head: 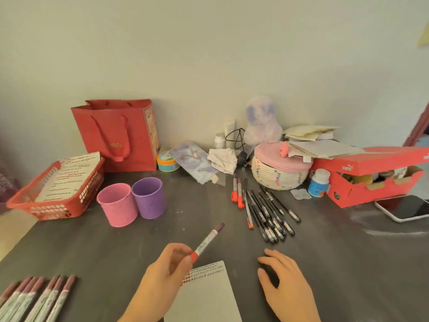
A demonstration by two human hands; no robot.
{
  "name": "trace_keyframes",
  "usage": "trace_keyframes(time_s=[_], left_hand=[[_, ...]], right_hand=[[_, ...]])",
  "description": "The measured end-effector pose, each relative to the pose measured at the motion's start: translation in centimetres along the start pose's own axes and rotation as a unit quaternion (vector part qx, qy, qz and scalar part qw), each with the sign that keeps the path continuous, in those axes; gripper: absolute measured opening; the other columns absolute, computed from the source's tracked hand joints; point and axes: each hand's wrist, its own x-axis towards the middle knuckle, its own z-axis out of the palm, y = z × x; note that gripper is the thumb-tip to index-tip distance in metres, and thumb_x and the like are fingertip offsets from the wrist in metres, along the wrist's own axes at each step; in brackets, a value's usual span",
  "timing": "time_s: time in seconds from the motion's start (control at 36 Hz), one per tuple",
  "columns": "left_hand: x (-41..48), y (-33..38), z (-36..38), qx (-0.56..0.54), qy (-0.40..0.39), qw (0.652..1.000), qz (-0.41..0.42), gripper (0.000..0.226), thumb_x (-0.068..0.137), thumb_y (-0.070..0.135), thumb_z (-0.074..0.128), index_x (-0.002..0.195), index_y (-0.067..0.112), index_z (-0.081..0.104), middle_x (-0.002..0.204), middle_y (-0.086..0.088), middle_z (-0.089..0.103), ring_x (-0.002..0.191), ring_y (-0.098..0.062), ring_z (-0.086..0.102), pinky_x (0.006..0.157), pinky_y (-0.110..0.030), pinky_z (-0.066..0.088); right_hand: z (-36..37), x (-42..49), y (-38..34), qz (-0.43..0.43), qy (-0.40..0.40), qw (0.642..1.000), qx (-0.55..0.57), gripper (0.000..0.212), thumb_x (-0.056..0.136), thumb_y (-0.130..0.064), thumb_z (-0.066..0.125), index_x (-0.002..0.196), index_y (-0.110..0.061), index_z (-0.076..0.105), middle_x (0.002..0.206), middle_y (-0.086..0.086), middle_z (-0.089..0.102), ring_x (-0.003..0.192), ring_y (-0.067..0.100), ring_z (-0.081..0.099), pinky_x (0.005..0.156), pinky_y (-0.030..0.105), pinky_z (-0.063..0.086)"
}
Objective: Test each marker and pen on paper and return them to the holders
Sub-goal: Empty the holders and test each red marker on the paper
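A: Status?
B: I see the left hand [162, 273] pinching a marker [207, 240] by its red end, at the paper [209, 291] corner. Right hand [285, 289] fingers [274, 254] lie slack on the tabletop [348, 263], empty. Pink holder [117, 205] and purple holder [149, 198] beyond the fingers look empty (early days); pens [267, 212], markers [39, 298] all unreturned.

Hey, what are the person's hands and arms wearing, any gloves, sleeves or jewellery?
Nothing shows. The left hand and right hand are bare, with no gloves, rings or watch, and no sleeve covers the wrists or the short stretch of forearm in view.
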Motion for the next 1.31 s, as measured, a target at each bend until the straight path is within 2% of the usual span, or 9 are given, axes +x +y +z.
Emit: trace_keyframes(time_s=[0.08,0.17,0.28,0.44,0.56,0.72,0.97,1.17,1.31], left_hand=[[-2.6,-0.3,-0.8,-0.030,0.006,1.000,-0.007,0.020,0.099,0.033,0.056,0.104,0.052,0.059,0.093,0.015,0.071,0.077,-0.004,0.063,0.072,-0.015,0.047],[-4.9,-0.2,-1.2,-0.051,-0.006,0.999,-0.017,0.021,0.103,0.033,0.049,0.108,0.048,0.062,0.095,0.014,0.069,0.078,-0.005,0.061,0.074,-0.018,0.048],[-7.5,0.4,-1.3,-0.082,-0.013,0.996,-0.015,0.028,0.103,0.023,0.048,0.107,0.042,0.069,0.090,0.012,0.069,0.072,-0.002,0.060,0.073,-0.016,0.046],[-9.6,1.2,-0.9,-0.014,0.003,0.999,-0.035,0.031,0.103,0.024,0.045,0.085,0.039,0.066,0.077,0.010,0.063,0.073,-0.003,0.055,0.072,-0.018,0.043],[-9.9,0.4,-0.2,0.099,0.075,0.989,-0.078,0.044,0.101,0.045,0.035,0.064,0.030,0.055,0.075,0.003,0.058,0.078,-0.007,0.055,0.071,-0.020,0.044],[-10.5,-1.2,2.0,0.140,0.155,0.976,-0.068,0.043,0.093,0.046,0.040,0.058,0.020,0.039,0.063,0.004,0.047,0.066,-0.013,0.047,0.054,-0.024,0.032],[-10.8,-0.6,3.4,0.163,0.183,0.969,0.012,0.056,0.090,0.047,0.039,0.048,0.022,0.013,0.043,0.008,0.017,0.045,-0.010,0.025,0.039,-0.021,0.019],[-12.1,0.3,4.4,0.186,0.168,0.966,0.063,0.050,0.090,0.034,0.042,0.043,0.018,0.030,0.039,0.005,0.033,0.039,-0.012,0.030,0.030,-0.026,0.029],[-13.1,-0.4,4.8,0.170,0.087,0.982,0.005,0.059,0.091,0.047,0.019,0.046,0.015,0.039,0.042,0.004,0.041,0.043,-0.017,0.040,0.043,-0.031,0.035]], right_hand=[[-0.7,-0.6,-1.4,0.025,-0.009,0.999,0.042,0.017,0.097,-0.048,0.060,0.113,-0.052,0.059,0.127,-0.037,0.049,0.138,-0.002,0.037,0.109,0.019,0.032],[-1.1,-2.1,-3.8,0.076,-0.022,0.967,0.240,0.017,0.093,-0.044,0.067,0.107,-0.050,0.060,0.112,-0.030,0.065,0.111,-0.007,0.060,0.090,0.010,0.044],[-0.7,-4.3,-7.9,0.126,-0.090,0.868,0.472,0.017,0.099,-0.020,0.062,0.112,-0.029,0.067,0.107,-0.002,0.076,0.090,0.014,0.076,0.078,0.033,0.058],[0.4,-7.1,-13.4,0.160,-0.070,0.755,0.632,0.018,0.099,-0.015,0.056,0.101,-0.001,0.066,0.087,0.014,0.077,0.075,0.025,0.076,0.060,0.028,0.059],[1.2,-8.3,-16.2,0.189,-0.013,0.650,0.736,0.015,0.083,-0.016,0.060,0.086,-0.001,0.058,0.069,0.017,0.067,0.065,0.027,0.069,0.061,0.035,0.057],[2.2,-9.7,-17.9,0.265,0.018,0.484,0.834,0.020,0.073,-0.023,0.064,0.064,-0.013,0.050,0.058,0.002,0.040,0.052,0.018,0.044,0.064,0.034,0.037],[1.6,-9.4,-15.9,0.293,0.030,0.481,0.826,0.047,0.087,-0.028,0.061,0.050,-0.020,0.034,0.048,-0.004,0.023,0.042,0.015,0.023,0.046,0.029,0.029],[1.0,-8.9,-13.2,0.281,-0.054,0.511,0.811,0.055,0.082,-0.030,0.064,0.046,-0.024,0.023,0.038,-0.007,0.016,0.033,0.011,0.012,0.034,0.025,0.017],[1.7,-9.0,-12.4,0.230,-0.132,0.462,0.846,0.057,0.069,-0.028,0.076,0.041,-0.024,0.026,0.034,-0.008,0.018,0.036,0.012,0.005,0.032,0.020,0.020]])
